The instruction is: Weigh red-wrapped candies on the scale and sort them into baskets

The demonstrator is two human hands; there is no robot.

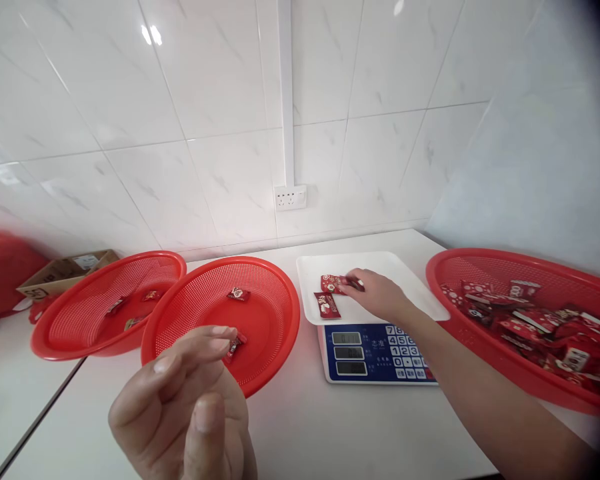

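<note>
Right grip (379,294) narrow around packet (356,285)

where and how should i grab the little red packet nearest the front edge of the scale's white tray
Probably pinch the packet across its left and right edges, coming from above and the front: it lies flat on the tray, with another packet close behind.

On the wall (220,80), we locate a socket (291,198) below the trunking (285,93); at left, a box (53,287) beside a red bag (3,273).
</note>
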